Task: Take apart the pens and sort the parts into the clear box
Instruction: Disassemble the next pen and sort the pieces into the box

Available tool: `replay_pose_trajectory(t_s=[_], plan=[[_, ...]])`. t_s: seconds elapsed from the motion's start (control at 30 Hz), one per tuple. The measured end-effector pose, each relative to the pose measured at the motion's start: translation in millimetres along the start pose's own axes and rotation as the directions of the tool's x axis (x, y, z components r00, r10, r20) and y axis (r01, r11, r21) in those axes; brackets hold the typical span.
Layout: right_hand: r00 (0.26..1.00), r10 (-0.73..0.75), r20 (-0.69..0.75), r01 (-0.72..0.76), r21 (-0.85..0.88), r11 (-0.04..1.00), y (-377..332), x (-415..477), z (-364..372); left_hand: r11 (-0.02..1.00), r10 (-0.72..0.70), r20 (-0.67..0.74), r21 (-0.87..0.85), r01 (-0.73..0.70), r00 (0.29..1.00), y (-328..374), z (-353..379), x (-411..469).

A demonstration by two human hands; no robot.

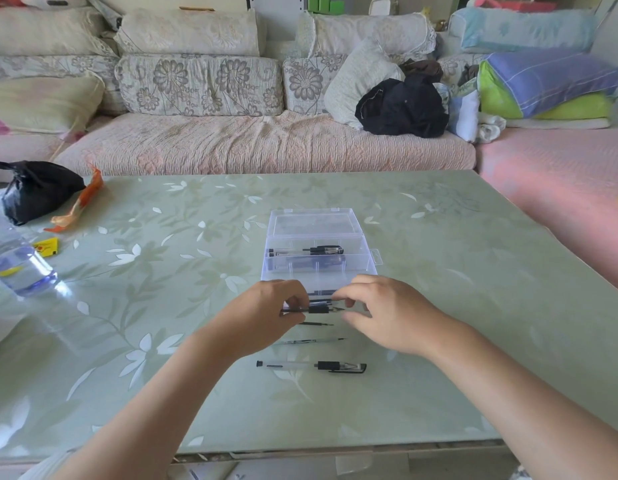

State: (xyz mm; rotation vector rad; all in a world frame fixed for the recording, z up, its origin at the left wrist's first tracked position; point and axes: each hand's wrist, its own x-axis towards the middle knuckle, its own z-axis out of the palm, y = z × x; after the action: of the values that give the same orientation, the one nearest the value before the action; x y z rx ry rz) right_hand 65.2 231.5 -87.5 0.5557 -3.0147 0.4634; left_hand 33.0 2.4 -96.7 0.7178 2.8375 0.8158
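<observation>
One clear box (366,268) stands open on the worktop (439,306), with one boxed pen (305,251) in its far compartment. Nearer the person lie one capped pen (311,366), one thin refill (316,323) and one clear barrel (311,341). Just before the box, the left hand (266,317) and right hand (387,313) each keep a narrow grip, pinching opposite ends of one held pen (318,309).

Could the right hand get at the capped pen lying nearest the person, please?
Probably yes: the capped pen lies uncovered on the table, near the right hand, which first must release the held pen.
</observation>
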Motion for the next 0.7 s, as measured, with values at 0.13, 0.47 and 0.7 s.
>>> replay_pose_trajectory(t_s=[0.13,0.47,0.7], plan=[[0.999,-0.037,0.018,0.038,-0.057,0.998,-8.8,6.1,2.2,0.998,0.008,0.019,-0.068,-0.007,1.0,-0.5,-4.3,0.2],[0.996,0.0,-0.091,-0.009,-0.096,0.995,-23.0,18.5,3.9,0.995,-0.054,-0.032,-0.081,0.051,0.998,-0.6,-12.6,-0.9],[0.997,0.048,-0.068,-0.054,-0.088,0.995,-28.7,14.9,7.7,0.992,-0.084,0.196,-0.073,0.1,0.977,-0.4,-15.2,-2.8]])
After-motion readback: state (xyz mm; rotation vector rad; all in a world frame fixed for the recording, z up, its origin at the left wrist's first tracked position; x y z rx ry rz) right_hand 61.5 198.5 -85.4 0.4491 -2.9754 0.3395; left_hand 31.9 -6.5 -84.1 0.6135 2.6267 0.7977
